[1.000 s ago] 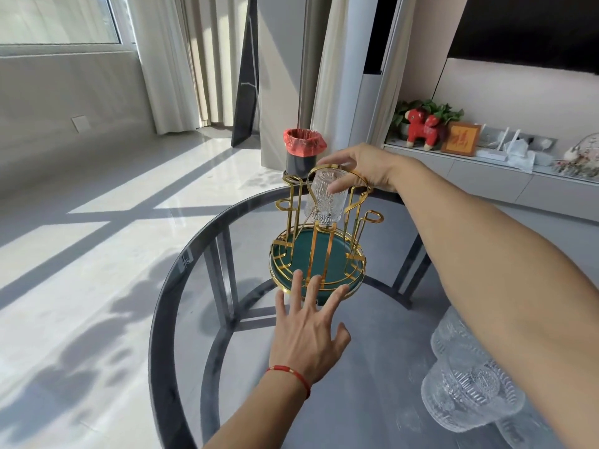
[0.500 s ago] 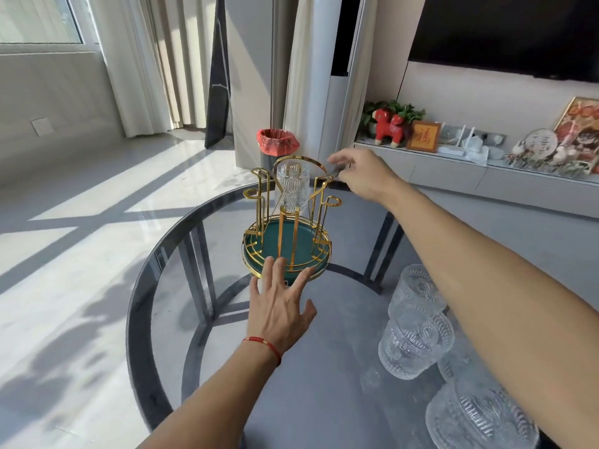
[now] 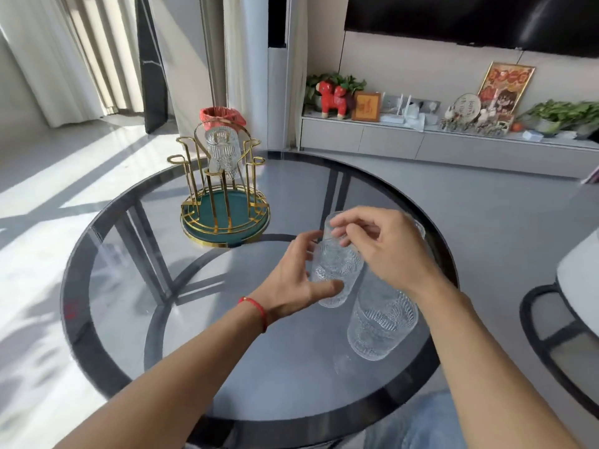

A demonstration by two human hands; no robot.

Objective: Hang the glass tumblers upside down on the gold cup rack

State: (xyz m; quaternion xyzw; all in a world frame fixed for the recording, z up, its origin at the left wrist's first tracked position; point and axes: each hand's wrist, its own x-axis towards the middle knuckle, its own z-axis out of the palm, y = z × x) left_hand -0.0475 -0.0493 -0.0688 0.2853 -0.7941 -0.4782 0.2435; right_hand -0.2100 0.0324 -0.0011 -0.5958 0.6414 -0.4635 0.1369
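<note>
Both hands are down at the near right of the round glass surface (image 3: pixel 136 319), working on one tumbler (image 3: pixel 335 267). The left hand (image 3: pixel 293 283), red cord (image 3: pixel 256 311) on its wrist, cups the ribbed side of that glass with the thumb low against its base and the fingers spread along its far side. The right hand (image 3: pixel 382 247) comes in from above, fingertips pinching the rim at the top. So the glass is gripped from two sides, tilted a little, its lower end close to the surface; whether it touches or is lifted clear I cannot tell.

Just beside it, toward the near edge, stands a second tumbler (image 3: pixel 381 322), upright, nobody touching it. A bit of more glass (image 3: pixel 419 226) peeks out behind the right hand, too hidden to read.

Over at the far left of the surface, well apart from the hands, sits the gold cup rack (image 3: pixel 223 202) with its green tray base. One tumbler (image 3: pixel 223 150) hangs there upside down on a prong under the arched handle, mouth down. The other prongs visible around the ring are bare.

Behind the rack on the floor, a bin with a red liner (image 3: pixel 215 114). Along the back wall runs a low cabinet (image 3: pixel 389 140) with a red toy horse (image 3: pixel 334 98), framed pictures and potted greenery.
</note>
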